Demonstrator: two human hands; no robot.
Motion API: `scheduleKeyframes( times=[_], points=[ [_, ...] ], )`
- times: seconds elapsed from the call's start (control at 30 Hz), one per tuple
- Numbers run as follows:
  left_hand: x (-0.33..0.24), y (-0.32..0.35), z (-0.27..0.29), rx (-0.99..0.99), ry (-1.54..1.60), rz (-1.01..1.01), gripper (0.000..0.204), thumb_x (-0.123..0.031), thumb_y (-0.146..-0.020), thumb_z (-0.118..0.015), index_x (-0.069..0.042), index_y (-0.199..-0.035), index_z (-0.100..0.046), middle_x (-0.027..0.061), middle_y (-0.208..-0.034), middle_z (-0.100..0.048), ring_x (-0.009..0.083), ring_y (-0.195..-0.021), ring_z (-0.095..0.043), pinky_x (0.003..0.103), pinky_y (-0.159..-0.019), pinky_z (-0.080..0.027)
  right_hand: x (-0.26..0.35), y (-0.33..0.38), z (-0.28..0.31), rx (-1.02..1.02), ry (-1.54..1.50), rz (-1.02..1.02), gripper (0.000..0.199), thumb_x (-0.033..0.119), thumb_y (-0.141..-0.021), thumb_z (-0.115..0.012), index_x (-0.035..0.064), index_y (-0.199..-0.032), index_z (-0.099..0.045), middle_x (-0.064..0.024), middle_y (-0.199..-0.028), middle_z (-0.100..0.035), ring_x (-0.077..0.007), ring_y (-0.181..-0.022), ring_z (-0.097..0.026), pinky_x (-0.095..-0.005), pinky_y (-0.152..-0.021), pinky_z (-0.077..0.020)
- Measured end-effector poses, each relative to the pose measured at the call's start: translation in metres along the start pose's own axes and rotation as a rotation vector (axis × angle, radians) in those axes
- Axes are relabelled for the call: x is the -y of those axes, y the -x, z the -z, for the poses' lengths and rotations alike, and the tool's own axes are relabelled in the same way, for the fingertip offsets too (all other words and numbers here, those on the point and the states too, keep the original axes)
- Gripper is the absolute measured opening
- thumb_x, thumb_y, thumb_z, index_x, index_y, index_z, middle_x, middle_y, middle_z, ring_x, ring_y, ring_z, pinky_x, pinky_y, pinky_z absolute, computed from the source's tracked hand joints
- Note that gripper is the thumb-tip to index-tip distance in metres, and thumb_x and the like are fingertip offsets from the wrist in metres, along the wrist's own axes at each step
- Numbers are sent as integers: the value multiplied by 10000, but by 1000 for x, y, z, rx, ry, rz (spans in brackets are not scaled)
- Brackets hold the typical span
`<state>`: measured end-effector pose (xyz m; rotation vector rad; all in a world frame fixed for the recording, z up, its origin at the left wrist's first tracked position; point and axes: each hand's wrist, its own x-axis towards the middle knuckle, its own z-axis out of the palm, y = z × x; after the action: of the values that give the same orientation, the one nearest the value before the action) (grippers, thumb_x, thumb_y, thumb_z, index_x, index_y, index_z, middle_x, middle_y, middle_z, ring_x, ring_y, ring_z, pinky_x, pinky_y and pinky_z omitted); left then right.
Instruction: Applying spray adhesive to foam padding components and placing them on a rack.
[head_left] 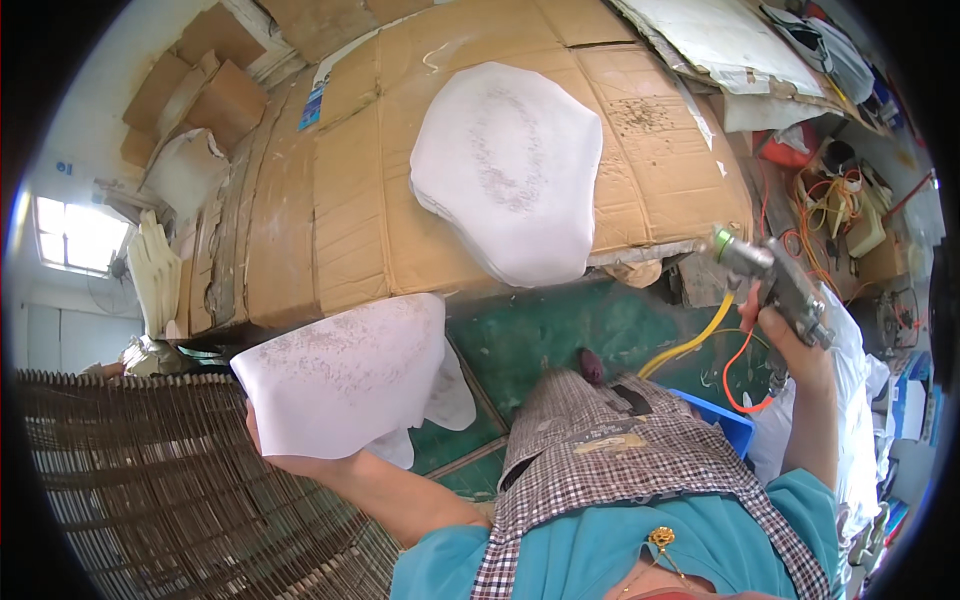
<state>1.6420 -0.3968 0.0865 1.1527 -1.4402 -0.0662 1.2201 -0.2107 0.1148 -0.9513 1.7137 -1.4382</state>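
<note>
My left hand (300,462) grips a thin white speckled sheet (345,372) from below, lifted over a dark wire rack (150,480). My right hand (795,345) is wrapped tight around a grey metal spray gun (775,280), beside a cardboard-covered table (350,200) bearing a stack of white sheets (510,170).

From my remote seat I make out flattened brown cardboard boxes (350,200) spread as a cover over the tabletop, with a small blue-and-white label (311,104) stuck near the upper left edge of one sheet. More folded brown cardboard boxes (205,80) lean against the wall at upper left. A small blue sign (64,167) sits on the white wall above the window.
</note>
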Motion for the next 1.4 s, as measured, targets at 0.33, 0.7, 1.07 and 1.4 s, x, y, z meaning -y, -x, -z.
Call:
scheduleKeyframes(
  times=[0.33, 0.7, 1.07, 1.4],
  points=[
    [-4, 6, -2, -75, 259, 32, 359, -245, -831, -512, 62, -1016, -524, 155, -925, -593, 202, -769, -607, 318, -633, -519, 4, 19, 27, 29, 64, -11, 591, 184, -741, -687, -31, -1221, -418, -40, -817, -557, -118, -702, -551, -236, -632, -458],
    [-2, -15, 6, -305, 1083, 632, 329, -168, -862, -428, 106, -1019, -521, 191, -958, -586, 269, -823, -604, 385, -688, -530, -4, -16, 1, 33, -3, 58, 351, 188, -774, -635, -4, -1043, -518, -52, -776, -564, -129, -701, -553, -268, -664, -455],
    [-10, -7, -1, -214, 756, 408, 346, -186, -874, -373, 97, -1000, -526, 211, -934, -589, 266, -830, -605, 381, -690, -527, -11, 0, 30, 294, 66, 65, 533, 105, -728, -668, -7, -1204, -456, -45, -824, -570, -116, -725, -547, -259, -660, -459],
    [-13, 13, -7, -202, 538, 274, 318, -133, -846, -403, 109, -1020, -513, 217, -924, -588, 282, -759, -622, 377, -617, -546, -15, -56, 34, 252, 127, 47, 535, 161, -753, -665, 2, -1216, -450, -40, -765, -558, -115, -656, -548, -241, -597, -441]
  ],
)
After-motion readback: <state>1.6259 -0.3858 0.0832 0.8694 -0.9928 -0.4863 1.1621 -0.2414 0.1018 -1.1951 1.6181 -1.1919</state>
